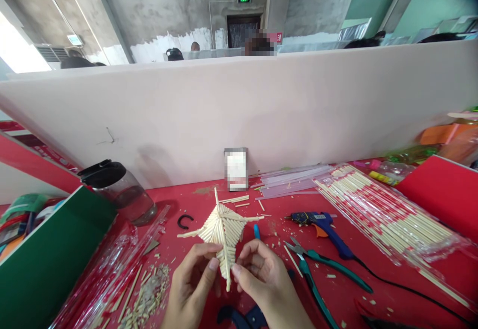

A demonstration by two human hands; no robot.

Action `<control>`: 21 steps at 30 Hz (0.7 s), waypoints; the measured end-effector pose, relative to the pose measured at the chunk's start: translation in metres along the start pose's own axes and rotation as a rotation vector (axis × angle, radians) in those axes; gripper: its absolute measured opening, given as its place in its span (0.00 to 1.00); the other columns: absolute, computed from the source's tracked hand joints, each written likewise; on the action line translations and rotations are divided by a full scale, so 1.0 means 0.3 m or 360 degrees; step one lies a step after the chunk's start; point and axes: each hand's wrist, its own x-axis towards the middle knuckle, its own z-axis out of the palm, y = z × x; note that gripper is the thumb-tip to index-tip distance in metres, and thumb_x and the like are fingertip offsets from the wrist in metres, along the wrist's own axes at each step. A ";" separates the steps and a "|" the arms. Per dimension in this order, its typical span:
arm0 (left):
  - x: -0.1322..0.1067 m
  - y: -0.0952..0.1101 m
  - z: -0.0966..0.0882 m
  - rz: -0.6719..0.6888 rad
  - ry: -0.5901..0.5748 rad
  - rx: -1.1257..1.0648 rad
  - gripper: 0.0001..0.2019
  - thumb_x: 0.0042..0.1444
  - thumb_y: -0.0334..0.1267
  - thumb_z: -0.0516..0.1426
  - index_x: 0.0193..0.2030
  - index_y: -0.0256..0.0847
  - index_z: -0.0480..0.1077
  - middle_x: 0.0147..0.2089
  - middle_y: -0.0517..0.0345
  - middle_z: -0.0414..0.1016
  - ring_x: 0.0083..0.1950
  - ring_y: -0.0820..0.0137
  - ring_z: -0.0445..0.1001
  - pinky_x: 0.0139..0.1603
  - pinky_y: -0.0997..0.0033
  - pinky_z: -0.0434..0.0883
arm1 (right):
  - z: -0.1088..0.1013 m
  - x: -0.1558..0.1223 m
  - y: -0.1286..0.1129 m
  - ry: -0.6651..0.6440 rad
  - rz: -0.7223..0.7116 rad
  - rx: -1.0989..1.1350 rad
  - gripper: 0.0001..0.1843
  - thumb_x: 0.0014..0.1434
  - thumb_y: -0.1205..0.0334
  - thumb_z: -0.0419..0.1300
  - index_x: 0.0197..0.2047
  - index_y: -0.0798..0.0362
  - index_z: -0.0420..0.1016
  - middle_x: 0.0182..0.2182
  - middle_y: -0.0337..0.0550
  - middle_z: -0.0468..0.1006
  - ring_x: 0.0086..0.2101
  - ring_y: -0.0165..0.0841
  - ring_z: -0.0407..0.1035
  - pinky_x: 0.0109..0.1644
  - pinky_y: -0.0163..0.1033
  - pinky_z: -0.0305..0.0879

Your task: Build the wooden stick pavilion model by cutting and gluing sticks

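A small model made of pale wooden sticks (223,231), shaped like a fan with a central spine, is held upright over the red table (336,289). My left hand (192,284) pinches its lower stem from the left with thumb and fingers. My right hand (257,276) pinches the same stem from the right. Both hands are closed on the model near the table's front edge.
A blue glue gun (323,224) with a black cord and green-handled pliers (317,274) lie right of the hands. Bundles of wrapped chopsticks (388,214) lie at right, empty wrappers (108,269) and stick offcuts (149,294) at left. A dark-lidded jar (119,189) and green box (48,259) stand left, before a white partition (261,110).
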 end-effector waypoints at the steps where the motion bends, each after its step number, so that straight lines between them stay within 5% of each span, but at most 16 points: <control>1: 0.000 -0.001 0.000 -0.0010 0.0000 -0.0003 0.11 0.66 0.47 0.61 0.46 0.42 0.77 0.29 0.61 0.79 0.24 0.71 0.75 0.26 0.77 0.72 | 0.001 0.001 0.002 -0.0004 0.0008 0.0007 0.21 0.49 0.52 0.76 0.34 0.52 0.70 0.25 0.35 0.77 0.24 0.28 0.69 0.31 0.32 0.65; 14: 0.000 -0.003 -0.003 0.0017 -0.0035 -0.0046 0.10 0.66 0.46 0.61 0.45 0.43 0.77 0.26 0.63 0.78 0.22 0.70 0.76 0.24 0.78 0.74 | -0.025 0.002 0.008 -0.0082 0.0111 -0.0001 0.21 0.51 0.51 0.76 0.34 0.52 0.71 0.27 0.41 0.83 0.28 0.32 0.77 0.36 0.37 0.74; 21: -0.002 -0.012 -0.014 -0.0060 -0.0055 -0.0023 0.10 0.65 0.46 0.61 0.46 0.43 0.78 0.28 0.58 0.81 0.24 0.67 0.79 0.26 0.75 0.77 | -0.021 -0.007 -0.017 -0.0034 0.0161 -0.0078 0.19 0.51 0.53 0.75 0.33 0.50 0.70 0.27 0.37 0.80 0.26 0.30 0.76 0.32 0.33 0.71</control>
